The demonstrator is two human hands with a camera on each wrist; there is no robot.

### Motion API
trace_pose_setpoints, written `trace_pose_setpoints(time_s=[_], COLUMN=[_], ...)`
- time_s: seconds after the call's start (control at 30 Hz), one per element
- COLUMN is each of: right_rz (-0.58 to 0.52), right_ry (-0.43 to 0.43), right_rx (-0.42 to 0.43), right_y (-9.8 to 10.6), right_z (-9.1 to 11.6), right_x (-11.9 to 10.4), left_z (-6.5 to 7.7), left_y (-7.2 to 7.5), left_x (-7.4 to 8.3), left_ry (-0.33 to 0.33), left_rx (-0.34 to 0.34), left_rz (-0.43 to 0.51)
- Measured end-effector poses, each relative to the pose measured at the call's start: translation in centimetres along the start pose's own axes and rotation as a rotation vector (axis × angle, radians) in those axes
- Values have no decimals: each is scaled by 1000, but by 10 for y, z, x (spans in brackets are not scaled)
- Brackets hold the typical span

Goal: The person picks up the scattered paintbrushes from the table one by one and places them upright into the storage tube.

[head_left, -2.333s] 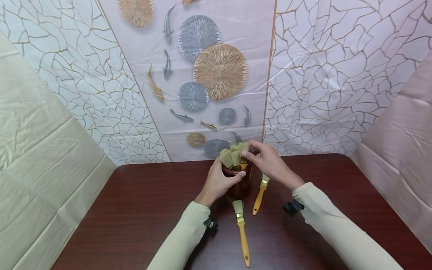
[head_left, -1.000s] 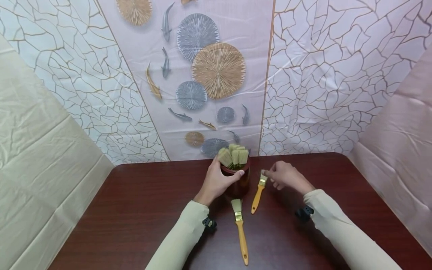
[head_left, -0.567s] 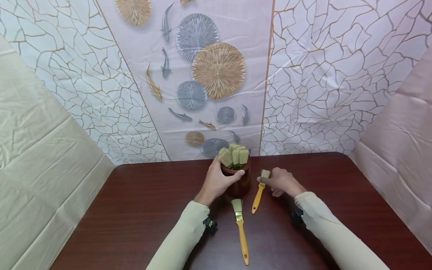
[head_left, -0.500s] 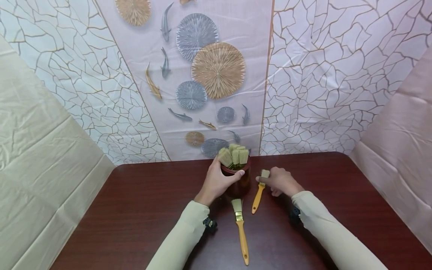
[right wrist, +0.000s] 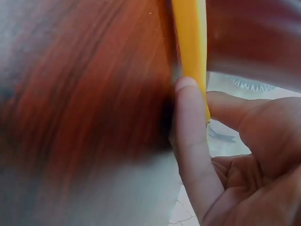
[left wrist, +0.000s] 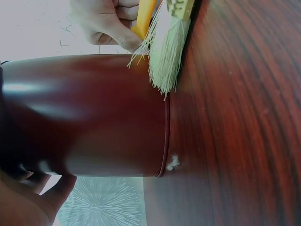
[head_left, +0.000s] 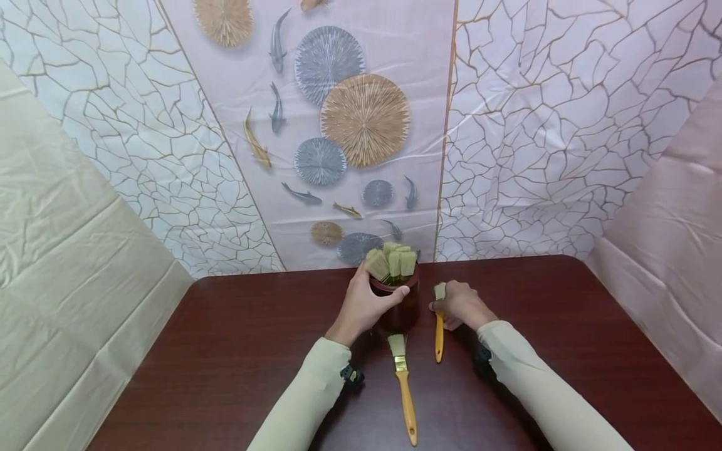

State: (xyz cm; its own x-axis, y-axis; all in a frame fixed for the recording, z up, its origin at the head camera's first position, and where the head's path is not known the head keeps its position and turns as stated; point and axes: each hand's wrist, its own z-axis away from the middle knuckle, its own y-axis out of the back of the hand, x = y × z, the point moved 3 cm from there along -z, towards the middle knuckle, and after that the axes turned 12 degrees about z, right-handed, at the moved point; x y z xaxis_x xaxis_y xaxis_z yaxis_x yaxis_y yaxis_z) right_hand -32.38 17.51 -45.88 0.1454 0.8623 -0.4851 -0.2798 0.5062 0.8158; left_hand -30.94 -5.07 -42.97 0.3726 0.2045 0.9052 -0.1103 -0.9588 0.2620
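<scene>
A dark red-brown cylindrical pot stands near the back of the table, packed with several paintbrushes, bristles up. My left hand grips the pot round its rim, thumb on the near side. To the right of the pot, my right hand pinches a yellow-handled paintbrush near its ferrule; its bristles point away from me. In the right wrist view the yellow handle sits between thumb and fingers. Another paintbrush lies in front of the pot, bristles towards it.
The dark wood-grain table reaches back to a patterned cloth wall. Pale cloth sides slope down at left and right. A small white tuft lies by the pot's base in the left wrist view.
My right hand came down from the brushes in the pot to the paintbrush on the right and took hold of it. That brush has turned straighter. My left hand stayed on the pot.
</scene>
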Motion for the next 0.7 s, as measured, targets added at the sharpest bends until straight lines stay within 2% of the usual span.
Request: trace_pose_setpoints(time_s=[0.37, 0.53, 0.7], right_rz=[-56, -57, -68], right_ry=[54, 112, 218], right_rx=[47, 110, 222], right_y=[8, 26, 53], right_z=[12, 24, 45], right_x=[2, -6, -19], left_z=[2, 3, 2], left_y=[1, 0, -1], left_x=[-2, 0, 2], left_ry=[10, 5, -1], left_rx=[-3, -3, -4], left_rz=[0, -1, 6])
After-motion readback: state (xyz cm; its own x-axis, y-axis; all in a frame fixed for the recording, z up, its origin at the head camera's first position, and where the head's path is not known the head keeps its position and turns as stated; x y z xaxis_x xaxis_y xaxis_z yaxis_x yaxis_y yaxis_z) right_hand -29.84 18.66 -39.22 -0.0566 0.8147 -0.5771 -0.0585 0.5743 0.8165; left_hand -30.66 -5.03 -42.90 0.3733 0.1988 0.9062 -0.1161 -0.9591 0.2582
